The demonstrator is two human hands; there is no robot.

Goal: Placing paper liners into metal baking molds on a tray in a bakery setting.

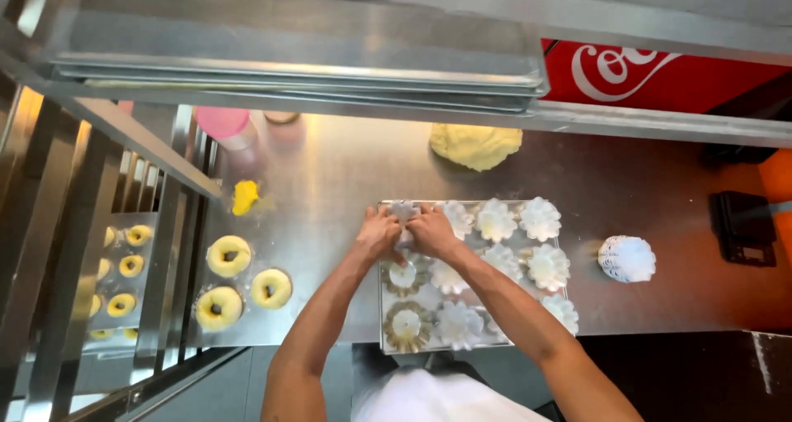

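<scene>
Head view: left hand [378,235] and right hand [431,231] together pinch a fluted mould [403,212] over the tray [388,306]; uneven pressure could tear its dough.

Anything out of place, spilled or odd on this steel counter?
One thing stands out: a small yellow blob lies alone on the steel counter, with a faint yellow smear around it, apart from the big dough lump. A fluted mould also sits off the tray. Both hands press one mould on the tray.
</scene>
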